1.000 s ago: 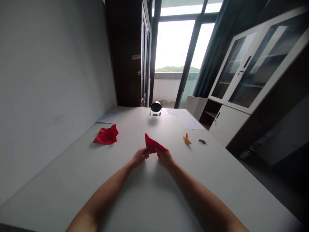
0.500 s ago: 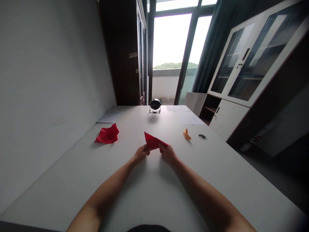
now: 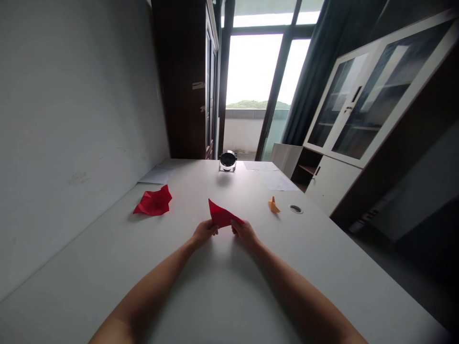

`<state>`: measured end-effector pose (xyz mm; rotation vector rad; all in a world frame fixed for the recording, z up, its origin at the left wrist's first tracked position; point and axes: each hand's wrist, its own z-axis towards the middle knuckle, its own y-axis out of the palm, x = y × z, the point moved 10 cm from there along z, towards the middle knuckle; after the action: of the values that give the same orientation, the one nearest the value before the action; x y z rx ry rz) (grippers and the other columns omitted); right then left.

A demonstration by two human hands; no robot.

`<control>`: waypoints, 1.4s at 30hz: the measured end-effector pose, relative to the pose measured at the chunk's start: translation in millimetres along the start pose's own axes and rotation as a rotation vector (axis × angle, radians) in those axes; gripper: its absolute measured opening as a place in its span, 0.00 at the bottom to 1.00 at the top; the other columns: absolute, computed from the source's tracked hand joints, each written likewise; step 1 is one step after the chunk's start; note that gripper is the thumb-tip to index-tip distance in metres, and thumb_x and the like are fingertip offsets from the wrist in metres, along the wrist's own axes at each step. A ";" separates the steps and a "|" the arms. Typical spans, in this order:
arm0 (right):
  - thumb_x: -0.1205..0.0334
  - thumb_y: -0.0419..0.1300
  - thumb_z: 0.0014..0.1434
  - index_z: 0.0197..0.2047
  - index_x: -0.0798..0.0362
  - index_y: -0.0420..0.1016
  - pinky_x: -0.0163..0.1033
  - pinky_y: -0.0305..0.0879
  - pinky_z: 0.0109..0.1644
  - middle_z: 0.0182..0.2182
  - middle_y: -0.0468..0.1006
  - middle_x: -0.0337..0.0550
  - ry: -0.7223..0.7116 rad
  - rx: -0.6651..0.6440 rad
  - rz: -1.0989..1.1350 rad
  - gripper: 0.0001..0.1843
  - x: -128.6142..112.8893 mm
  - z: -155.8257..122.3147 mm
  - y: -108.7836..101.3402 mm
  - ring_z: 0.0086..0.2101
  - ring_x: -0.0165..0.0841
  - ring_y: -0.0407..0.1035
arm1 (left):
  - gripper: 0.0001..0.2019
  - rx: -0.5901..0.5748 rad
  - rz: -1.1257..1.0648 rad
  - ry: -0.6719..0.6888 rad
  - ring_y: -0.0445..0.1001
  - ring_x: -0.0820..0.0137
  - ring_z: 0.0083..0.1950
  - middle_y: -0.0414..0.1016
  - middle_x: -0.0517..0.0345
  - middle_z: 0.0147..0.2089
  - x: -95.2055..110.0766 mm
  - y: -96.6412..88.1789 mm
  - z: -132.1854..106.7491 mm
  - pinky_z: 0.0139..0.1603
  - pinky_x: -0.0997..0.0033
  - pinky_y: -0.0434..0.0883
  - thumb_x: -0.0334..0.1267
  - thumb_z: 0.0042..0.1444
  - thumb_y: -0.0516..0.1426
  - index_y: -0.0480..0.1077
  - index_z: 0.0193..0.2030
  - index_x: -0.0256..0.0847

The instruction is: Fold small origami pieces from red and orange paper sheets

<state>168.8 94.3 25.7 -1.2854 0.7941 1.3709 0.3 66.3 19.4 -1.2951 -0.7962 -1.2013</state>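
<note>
1. The folded, roughly triangular piece of red paper (image 3: 221, 216) is the landmark: it is held up between the two hands, over the white table (image 3: 222, 286); whether its lower edge touches the surface, I cannot tell.
2. Its long axis slants from a pointed tip at the far left down to the near right corner, so it lies just ahead of both hands.
3. The left hand (image 3: 204, 231) is closed in a pinch on the paper's lower left side, fingers curled.
4. The right hand (image 3: 245, 232) pinches its lower right end, thumb on the facing side; both hands touch it, so neither is nearer.
5. Left of the paper lies a creased, spread red paper sheet (image 3: 153, 201); to its right stands a small folded orange paper piece (image 3: 273, 205).
6. Beyond it is a round black device on a metal stand (image 3: 228, 159).
</note>
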 end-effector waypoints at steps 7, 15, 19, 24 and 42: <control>0.36 0.56 0.57 0.22 0.52 0.68 0.36 0.58 0.27 0.17 0.68 0.40 -0.071 0.102 -0.054 0.28 -7.6 3.2 -16.1 0.21 0.31 0.61 | 0.08 0.039 0.036 -0.001 0.68 0.72 0.27 0.71 0.58 0.26 3.3 -2.9 0.5 0.31 0.72 0.63 0.39 0.55 0.54 0.71 0.34 0.37; 0.36 0.54 0.59 0.22 0.52 0.67 0.35 0.58 0.28 0.17 0.69 0.39 -0.106 0.158 -0.101 0.29 -6.5 5.6 -29.0 0.21 0.30 0.62 | 0.08 0.071 0.080 -0.011 0.68 0.72 0.26 0.71 0.60 0.25 0.1 -5.3 1.7 0.30 0.73 0.62 0.40 0.55 0.53 0.69 0.32 0.38; 0.36 0.54 0.58 0.22 0.52 0.68 0.36 0.58 0.27 0.17 0.70 0.39 -0.072 0.129 -0.092 0.27 4.8 8.7 -25.8 0.20 0.30 0.63 | 0.08 0.063 0.121 0.018 0.69 0.71 0.27 0.72 0.60 0.25 -0.7 -5.3 2.1 0.31 0.72 0.62 0.39 0.56 0.53 0.70 0.33 0.38; 0.37 0.55 0.57 0.24 0.52 0.70 0.36 0.60 0.28 0.18 0.72 0.39 -0.071 0.086 -0.112 0.26 8.1 11.2 -20.3 0.21 0.32 0.65 | 0.09 0.079 0.142 0.010 0.69 0.70 0.27 0.73 0.58 0.26 -1.1 -7.5 2.4 0.31 0.72 0.63 0.41 0.56 0.53 0.70 0.31 0.38; 0.31 0.56 0.54 0.27 0.53 0.69 0.35 0.60 0.29 0.22 0.70 0.41 -0.061 0.152 0.045 0.30 -2.6 8.1 -30.0 0.25 0.32 0.63 | 0.09 0.054 0.293 0.090 0.67 0.71 0.28 0.72 0.60 0.27 12.9 -8.0 -1.5 0.31 0.74 0.59 0.39 0.58 0.52 0.71 0.31 0.40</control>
<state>194.9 108.3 35.3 -1.1089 0.8726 1.3525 -4.4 63.2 33.6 -1.2555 -0.5481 -0.9890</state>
